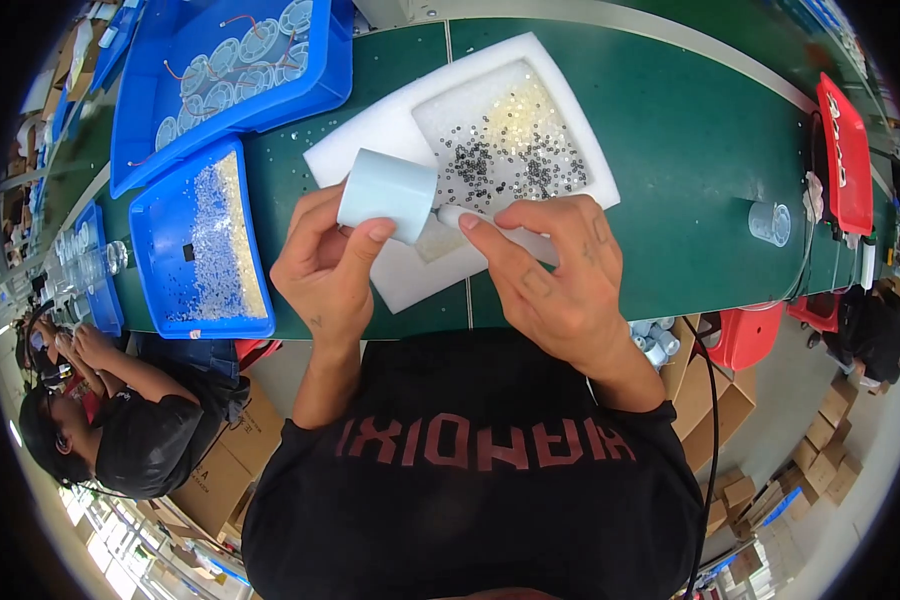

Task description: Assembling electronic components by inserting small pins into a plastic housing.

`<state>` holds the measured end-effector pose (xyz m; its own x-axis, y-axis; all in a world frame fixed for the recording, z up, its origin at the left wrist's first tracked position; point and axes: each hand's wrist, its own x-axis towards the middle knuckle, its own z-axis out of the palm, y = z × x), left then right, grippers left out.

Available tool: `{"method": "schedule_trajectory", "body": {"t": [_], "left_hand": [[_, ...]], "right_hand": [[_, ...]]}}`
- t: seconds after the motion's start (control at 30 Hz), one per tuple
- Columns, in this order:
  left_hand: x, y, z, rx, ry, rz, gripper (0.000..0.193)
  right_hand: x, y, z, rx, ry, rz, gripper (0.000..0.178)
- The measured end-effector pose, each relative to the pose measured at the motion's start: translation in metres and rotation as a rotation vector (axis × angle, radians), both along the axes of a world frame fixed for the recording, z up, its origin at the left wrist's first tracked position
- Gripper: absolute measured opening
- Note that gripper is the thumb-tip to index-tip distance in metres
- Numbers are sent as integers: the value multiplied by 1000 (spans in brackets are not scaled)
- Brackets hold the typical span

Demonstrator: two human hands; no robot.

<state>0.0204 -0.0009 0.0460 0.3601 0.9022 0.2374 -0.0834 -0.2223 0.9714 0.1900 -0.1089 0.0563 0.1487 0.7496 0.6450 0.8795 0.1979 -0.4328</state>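
My left hand [325, 265] grips a pale blue cylindrical cup [390, 190], thumb on its lower edge and fingers curled behind it. The cup lies tilted on its side above the near part of a white foam tray [355, 150]. Pinched in the fingertips of my right hand [565, 275] is a small white tapered piece [452, 215]. Its thin dark tip touches or nearly touches the cup's right end; which, I cannot tell. Small black rings [470, 165] lie in the tray's recess, along with pale yellow and clear bits [520, 115].
At the left, a blue tray [257, 300] holds tiny clear and yellowish pieces. A larger blue bin [335, 60] behind it carries round discs with red wires. A clear cup [768, 222] and red tray [845, 150] are at the right. A co-worker [145, 430] sits at left.
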Motion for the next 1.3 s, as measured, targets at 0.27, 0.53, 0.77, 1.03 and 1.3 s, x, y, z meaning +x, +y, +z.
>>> {"method": "schedule_trajectory", "body": {"t": [0.27, 0.53, 0.77, 1.03, 1.3], "left_hand": [[-1, -7, 7, -97, 1, -19, 25], [-8, -2, 25, -72, -102, -37, 27], [-12, 12, 22, -65, -136, -122, 23], [-15, 22, 14, -34, -24, -257, 38], [-5, 32, 23, 533, 139, 3, 58]], "right_hand": [[-10, 0, 10, -352, 907, 158, 21], [-21, 8, 4, -417, 1177, 242, 19], [-24, 19, 13, -722, 2073, 449, 30], [-33, 21, -3, -272, 364, 147, 10], [-15, 25, 15, -68, -26, 203, 59]]}}
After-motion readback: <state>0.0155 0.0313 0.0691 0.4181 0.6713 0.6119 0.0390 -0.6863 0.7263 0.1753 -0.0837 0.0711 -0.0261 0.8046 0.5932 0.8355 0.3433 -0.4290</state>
